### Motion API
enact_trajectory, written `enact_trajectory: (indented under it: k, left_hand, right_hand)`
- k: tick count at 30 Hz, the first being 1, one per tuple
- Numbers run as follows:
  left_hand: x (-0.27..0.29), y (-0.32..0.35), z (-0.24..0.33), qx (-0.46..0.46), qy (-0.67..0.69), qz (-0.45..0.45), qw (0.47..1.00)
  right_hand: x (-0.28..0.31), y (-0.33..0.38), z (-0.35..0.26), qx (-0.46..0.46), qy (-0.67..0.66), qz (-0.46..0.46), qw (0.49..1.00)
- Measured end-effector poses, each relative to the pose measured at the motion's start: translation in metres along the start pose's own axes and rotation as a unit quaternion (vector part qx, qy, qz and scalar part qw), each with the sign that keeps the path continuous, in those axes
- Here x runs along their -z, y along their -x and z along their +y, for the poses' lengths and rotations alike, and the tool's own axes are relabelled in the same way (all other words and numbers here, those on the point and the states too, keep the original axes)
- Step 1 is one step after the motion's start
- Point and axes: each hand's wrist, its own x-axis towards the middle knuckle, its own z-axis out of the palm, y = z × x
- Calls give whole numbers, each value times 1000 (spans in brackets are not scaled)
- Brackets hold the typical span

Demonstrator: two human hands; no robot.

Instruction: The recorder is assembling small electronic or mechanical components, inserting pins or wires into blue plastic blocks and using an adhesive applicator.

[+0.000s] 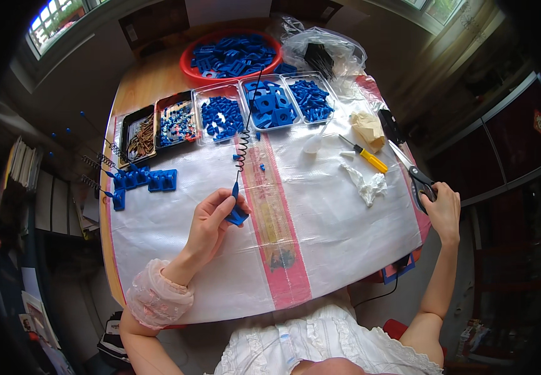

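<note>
My left hand (211, 215) is closed around a blue plastic base part (238, 217) over the middle of the table. From the base rises a black coiled wire (243, 150) with a blue sleeve (235, 189) at its lower end; the wire's upper end passes in front of the trays. At the table's right edge my right hand (444, 209) has its fingers on the black handle of a pair of scissors (418, 180), blades pointing away to the far left. Similar blue bases (136, 178) with coiled wires stand grouped on the left side.
Along the back are trays of brass-coloured screws (141, 136), small metal pieces (176, 123) and blue parts (222, 117). Behind them stands a red basin (186, 62) of blue parts beside a clear plastic bag (345, 50). A yellow screwdriver (374, 160) and crumpled tissue (369, 185) lie near the scissors.
</note>
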Motion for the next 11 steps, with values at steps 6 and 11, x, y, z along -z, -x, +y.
enact_trajectory:
  k: [6,11]
  left_hand:
    - [0,-3,-2,-4,2,-1,1000]
    - [6,-5,-1,-15,-8,18,1000]
  right_hand:
    - [-25,12,50,-49,-428,-46,901]
    - [-14,-2,-6,99,-572,-36,813]
